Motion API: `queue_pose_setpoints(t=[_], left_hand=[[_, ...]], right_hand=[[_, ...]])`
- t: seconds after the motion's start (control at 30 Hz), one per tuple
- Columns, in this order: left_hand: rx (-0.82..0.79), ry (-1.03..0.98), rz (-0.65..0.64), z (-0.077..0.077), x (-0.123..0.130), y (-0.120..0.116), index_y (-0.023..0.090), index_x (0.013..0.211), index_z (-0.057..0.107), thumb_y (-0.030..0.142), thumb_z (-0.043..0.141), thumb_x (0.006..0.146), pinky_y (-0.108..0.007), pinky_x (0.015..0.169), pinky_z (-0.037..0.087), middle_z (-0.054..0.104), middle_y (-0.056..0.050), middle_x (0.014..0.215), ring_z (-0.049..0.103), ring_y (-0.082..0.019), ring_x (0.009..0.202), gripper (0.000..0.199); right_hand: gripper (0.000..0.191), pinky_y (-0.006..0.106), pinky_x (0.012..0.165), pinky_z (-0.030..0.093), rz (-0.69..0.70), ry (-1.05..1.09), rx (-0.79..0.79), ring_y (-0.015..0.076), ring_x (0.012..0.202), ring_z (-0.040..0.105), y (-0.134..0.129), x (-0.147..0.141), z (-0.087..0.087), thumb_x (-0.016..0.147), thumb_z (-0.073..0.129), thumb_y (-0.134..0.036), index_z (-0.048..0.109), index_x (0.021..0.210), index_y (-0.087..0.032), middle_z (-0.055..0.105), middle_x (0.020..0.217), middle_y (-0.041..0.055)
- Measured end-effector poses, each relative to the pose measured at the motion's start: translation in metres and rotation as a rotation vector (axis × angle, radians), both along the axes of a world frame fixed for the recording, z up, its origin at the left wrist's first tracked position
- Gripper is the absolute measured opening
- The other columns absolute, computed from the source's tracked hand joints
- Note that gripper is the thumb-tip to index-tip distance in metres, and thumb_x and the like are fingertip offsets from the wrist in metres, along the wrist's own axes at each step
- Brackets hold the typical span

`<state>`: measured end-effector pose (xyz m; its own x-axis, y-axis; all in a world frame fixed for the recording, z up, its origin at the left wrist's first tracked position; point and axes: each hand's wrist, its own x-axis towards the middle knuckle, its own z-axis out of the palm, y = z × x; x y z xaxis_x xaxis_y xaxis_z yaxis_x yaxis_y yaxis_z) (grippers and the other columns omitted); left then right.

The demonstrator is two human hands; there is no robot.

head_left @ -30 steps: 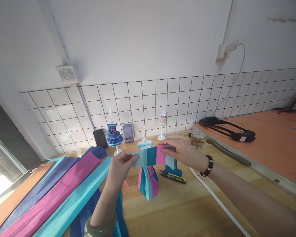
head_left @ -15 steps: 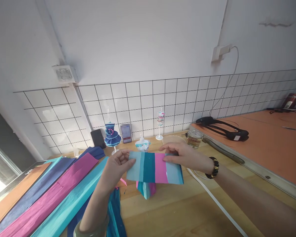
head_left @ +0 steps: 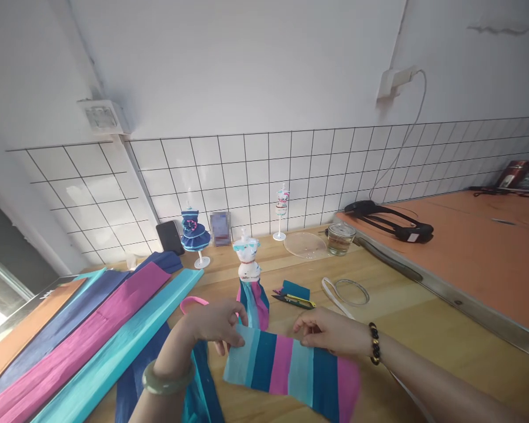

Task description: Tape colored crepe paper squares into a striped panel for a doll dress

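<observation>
My left hand [head_left: 218,323] pinches the upper left corner of a striped sheet [head_left: 282,364] in light blue, teal and pink. Along the sheet's top edge, my right hand [head_left: 328,332] grips it between thumb and fingers. The sheet hangs over the wooden table, its right end sloping down toward me. Just behind it stands a small white mannequin [head_left: 249,258] with a striped skirt [head_left: 254,302] in the same colors. Scissors [head_left: 293,299] and a folded teal piece [head_left: 296,289] lie to the right of the mannequin.
Colored strips [head_left: 110,323] cover the left side. A mannequin in a blue dress [head_left: 195,232], a phone [head_left: 170,238] and another small mannequin [head_left: 282,205] stand at the back. A glass jar [head_left: 340,239] and a white cord [head_left: 335,294] are on the right.
Both hands have lowered the sheet toward me, and its right part has opened out to show more stripes. The standing mannequin, skirt and scissors have come into view behind it.
</observation>
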<state>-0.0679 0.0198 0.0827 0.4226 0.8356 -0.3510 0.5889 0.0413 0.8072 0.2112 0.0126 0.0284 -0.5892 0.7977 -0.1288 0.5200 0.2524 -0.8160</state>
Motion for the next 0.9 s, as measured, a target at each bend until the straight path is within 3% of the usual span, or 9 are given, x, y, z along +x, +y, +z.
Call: queue_pose_setpoints(t=[0.17,0.27,0.37,0.47,0.6,0.73,0.83,0.9], left_hand=[[-0.073,0.052,0.021,-0.014,0.002,0.005,0.018,0.068,0.070,0.022,0.077,0.044,-0.025,0.032,0.038,0.063,-0.002,0.057,0.058,-0.020,0.033,0.026],[-0.115,0.077,0.043,-0.022,-0.004,0.011,0.019,0.067,0.069,0.027,0.080,0.041,-0.029,0.033,0.042,0.065,-0.005,0.051,0.059,-0.025,0.035,0.030],[-0.105,0.083,0.112,-0.025,-0.014,0.016,0.018,0.064,0.067,0.033,0.080,0.043,-0.032,0.036,0.045,0.063,-0.006,0.044,0.062,-0.028,0.042,0.029],[-0.024,0.078,0.234,-0.018,-0.028,0.017,0.019,0.065,0.065,0.035,0.074,0.052,-0.031,0.038,0.047,0.065,-0.007,0.051,0.065,-0.028,0.048,0.023],[0.077,0.092,0.407,0.000,-0.053,0.016,0.019,0.074,0.061,0.031,0.065,0.061,-0.027,0.040,0.046,0.066,-0.008,0.061,0.066,-0.025,0.055,0.018],[0.148,0.174,0.567,0.009,-0.081,0.014,0.018,0.094,0.056,0.025,0.058,0.066,-0.028,0.044,0.047,0.063,-0.005,0.060,0.066,-0.026,0.060,0.029],[0.167,0.266,0.626,0.002,-0.101,0.018,0.016,0.102,0.055,0.021,0.058,0.068,-0.027,0.047,0.048,0.064,-0.007,0.070,0.067,-0.026,0.068,0.034],[0.153,0.326,0.639,-0.007,-0.111,0.023,0.015,0.105,0.055,0.021,0.060,0.072,-0.028,0.050,0.049,0.064,-0.007,0.076,0.066,-0.025,0.069,0.035]], right_hand=[[0.023,0.026,0.060,0.045,-0.033,0.015,0.038,0.0161,0.066,0.059,0.000,0.007,-0.021,0.077,0.060,-0.034,0.067,0.094,-0.020,0.066,0.071,0.0005],[0.027,0.032,0.066,0.048,-0.102,0.038,0.086,0.0200,0.074,0.061,0.002,0.010,-0.020,0.075,0.062,-0.037,0.066,0.097,-0.021,0.068,0.082,0.0034],[0.036,0.039,0.081,0.046,-0.189,0.096,0.162,0.0251,0.095,0.059,0.011,0.000,-0.008,0.074,0.064,-0.035,0.061,0.108,-0.023,0.064,0.104,0.0078],[0.049,0.042,0.091,0.041,-0.226,0.179,0.210,0.0242,0.107,0.054,0.026,-0.024,0.006,0.075,0.063,-0.036,0.051,0.121,-0.023,0.060,0.114,0.0088],[0.067,0.042,0.094,0.040,-0.226,0.271,0.249,0.0232,0.116,0.048,0.047,-0.066,0.017,0.070,0.069,-0.035,0.040,0.130,-0.023,0.055,0.123,0.0092],[0.049,0.039,0.088,0.045,-0.186,0.317,0.279,0.0217,0.102,0.057,0.056,-0.095,0.012,0.070,0.070,-0.032,0.052,0.115,-0.021,0.063,0.111,0.0051],[0.027,0.035,0.075,0.050,-0.191,0.316,0.300,0.0201,0.083,0.063,0.062,-0.100,0.004,0.077,0.064,-0.031,0.059,0.099,-0.017,0.067,0.092,0.0038],[0.022,0.036,0.075,0.050,-0.213,0.304,0.329,0.0192,0.083,0.062,0.072,-0.097,-0.001,0.081,0.062,-0.031,0.060,0.097,-0.016,0.066,0.091,0.0037]])
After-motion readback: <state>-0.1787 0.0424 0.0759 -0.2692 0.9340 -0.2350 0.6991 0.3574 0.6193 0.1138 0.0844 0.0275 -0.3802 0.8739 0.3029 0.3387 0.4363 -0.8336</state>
